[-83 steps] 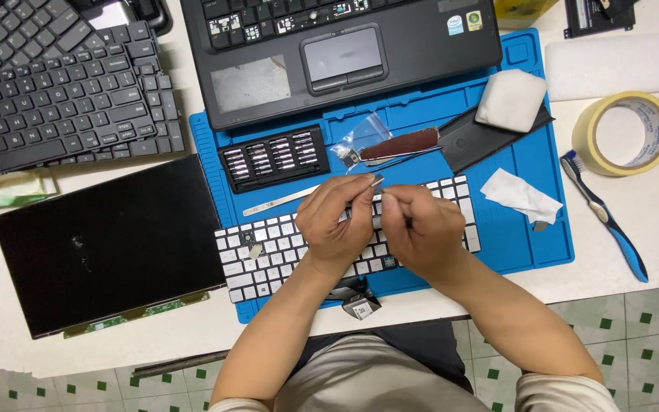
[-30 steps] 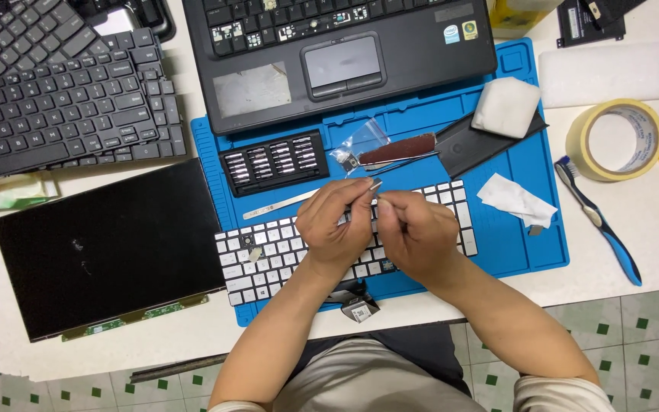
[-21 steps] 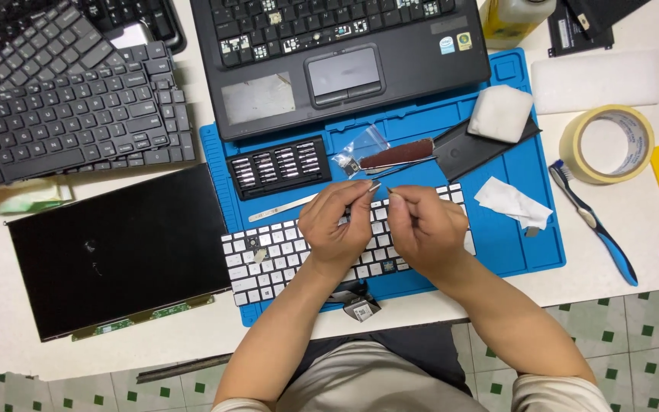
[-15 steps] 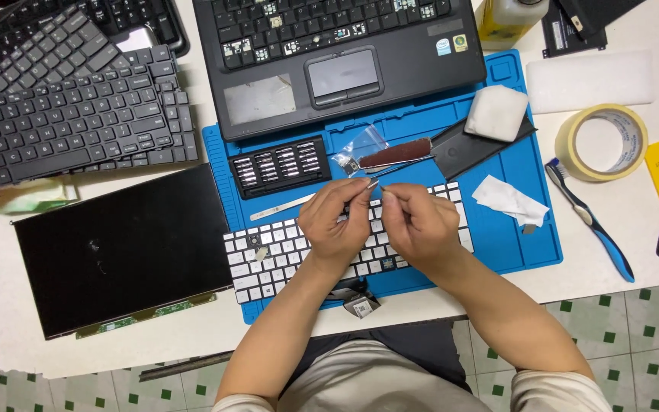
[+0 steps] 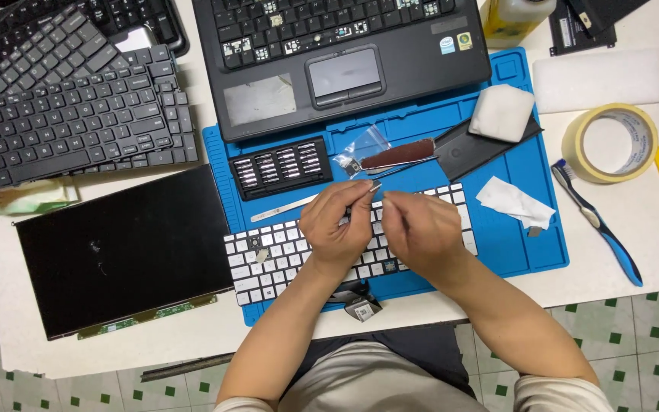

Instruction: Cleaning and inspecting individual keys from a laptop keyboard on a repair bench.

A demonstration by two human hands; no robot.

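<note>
A white keyboard (image 5: 268, 255) with some keys missing lies on the blue work mat (image 5: 528, 244). Both hands hover over its middle. My left hand (image 5: 335, 227) is closed around a thin metal tool (image 5: 375, 185), whose tip pokes out above the fingers. My right hand (image 5: 421, 229) is just to the right, thumb and forefinger pinched together near the left fingertips. Whatever may be between them is hidden. A flat ribbon cable with a connector (image 5: 360, 305) sticks out under the keyboard's front edge.
On the mat are a black bit set (image 5: 280, 168), a metal pry tool (image 5: 280, 207), a small plastic bag (image 5: 360, 149), a brown-handled tool (image 5: 402, 155), white cloths (image 5: 501, 111) and a black laptop (image 5: 337, 61). Left are a loose screen panel (image 5: 116, 252) and black keyboards (image 5: 62, 114). Right are a tape roll (image 5: 610, 143) and a toothbrush (image 5: 596, 221).
The view has shifted a little. Both hands stay over the white keyboard, with only small finger movements around the tool.
</note>
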